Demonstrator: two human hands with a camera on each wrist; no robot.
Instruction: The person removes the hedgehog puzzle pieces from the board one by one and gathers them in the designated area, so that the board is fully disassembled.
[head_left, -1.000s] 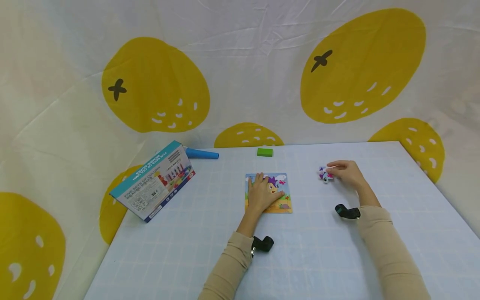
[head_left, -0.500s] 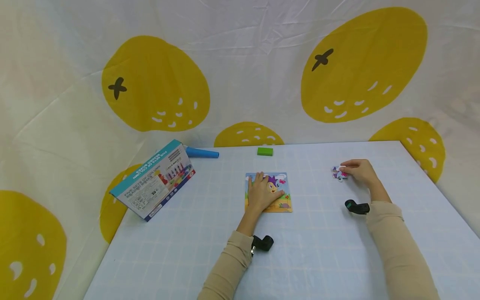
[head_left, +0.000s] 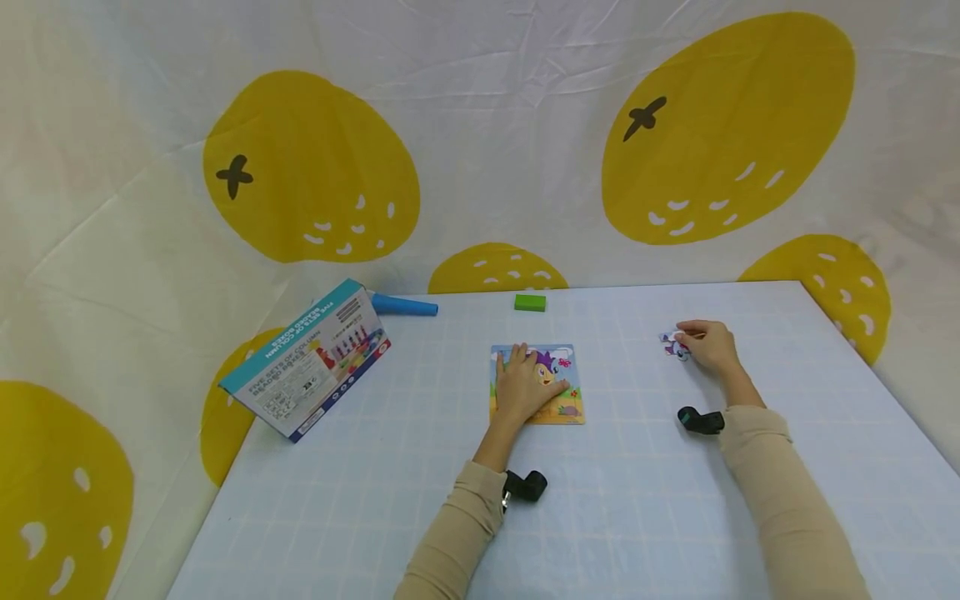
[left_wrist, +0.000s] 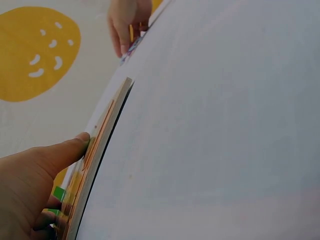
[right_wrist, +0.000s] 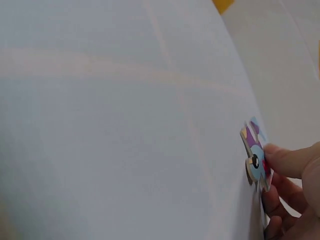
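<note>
Wooden board (head_left: 555, 408) lies under your spread left hand (head_left: 519, 387), probably steadied; your right hand (head_left: 711, 343) pinches a puzzle piece (right_wrist: 256, 158).

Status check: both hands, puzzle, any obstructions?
Left hand spread on puzzle board. Right hand pinching puzzle piece, off to the board's right. Box and green block both outside the gap between board and piece.

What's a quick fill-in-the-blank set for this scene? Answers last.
The right hand pinches a jigsaw piece printed with a black-and-white ____.
In the head view, the left hand rests on the cartoon puzzle board, to the ____ of the printed box.
The tapered cylinder near that box is ____.
The small block beyond the board is ____.

Missing words: eye; right; blue; green.
</note>
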